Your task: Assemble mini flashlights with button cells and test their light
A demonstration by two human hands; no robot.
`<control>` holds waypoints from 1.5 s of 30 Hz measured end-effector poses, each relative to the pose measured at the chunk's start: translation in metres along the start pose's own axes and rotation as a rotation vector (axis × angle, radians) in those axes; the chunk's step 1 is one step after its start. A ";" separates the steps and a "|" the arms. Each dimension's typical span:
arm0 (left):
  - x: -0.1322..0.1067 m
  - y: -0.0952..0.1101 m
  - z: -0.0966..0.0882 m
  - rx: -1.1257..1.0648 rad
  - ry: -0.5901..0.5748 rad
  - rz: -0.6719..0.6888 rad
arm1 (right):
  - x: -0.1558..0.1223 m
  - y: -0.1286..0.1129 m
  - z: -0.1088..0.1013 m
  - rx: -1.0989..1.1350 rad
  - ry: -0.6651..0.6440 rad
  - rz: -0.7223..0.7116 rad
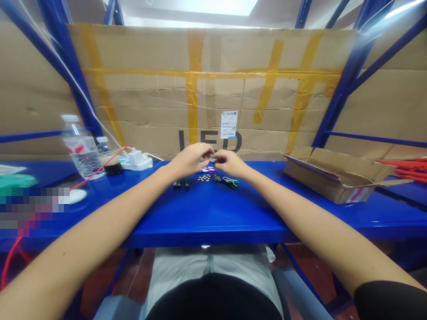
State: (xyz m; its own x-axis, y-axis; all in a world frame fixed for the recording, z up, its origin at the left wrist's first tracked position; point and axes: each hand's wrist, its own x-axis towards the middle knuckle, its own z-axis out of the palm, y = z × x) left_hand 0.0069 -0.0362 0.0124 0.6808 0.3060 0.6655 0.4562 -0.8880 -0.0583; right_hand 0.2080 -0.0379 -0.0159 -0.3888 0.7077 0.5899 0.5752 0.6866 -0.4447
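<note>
My left hand (191, 159) and my right hand (231, 162) are raised over the far part of the blue table, their fingertips almost meeting. Both have the fingers bent into a pinch. A tiny silvery piece (212, 160) shows at the right fingertips; what the left fingers hold is hidden. Purple shiny rods (208, 170) lie just below the hands. Nearer to me is a scatter of small round metal pieces (204, 178), with a little heap of dark silvery parts (217, 178) beside it. Green carabiner-like clips (231, 182) lie right of these, and short dark-green cylinders (181, 183) lie left.
An open cardboard box (333, 175) stands at the right. On the left are a water bottle (82, 149), a small bottle of dark liquid (111, 162), a white power strip (136, 161) and a red cable (100, 169). Behind rises a large taped carton (150, 98) between blue posts.
</note>
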 end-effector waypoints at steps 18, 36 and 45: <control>-0.003 0.008 0.011 -0.004 0.182 0.180 | 0.003 0.006 -0.003 0.320 0.093 -0.010; -0.004 0.012 0.013 -0.016 0.201 0.048 | 0.000 -0.002 -0.010 -0.019 0.352 -0.328; -0.003 0.015 0.016 -0.115 0.253 -0.039 | 0.000 -0.007 -0.007 -0.088 0.372 -0.384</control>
State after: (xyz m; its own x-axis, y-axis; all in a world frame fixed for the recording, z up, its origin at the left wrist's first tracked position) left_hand 0.0209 -0.0445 -0.0025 0.4927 0.2582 0.8310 0.4011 -0.9149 0.0464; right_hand 0.2091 -0.0442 -0.0077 -0.3112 0.2916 0.9045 0.5065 0.8562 -0.1017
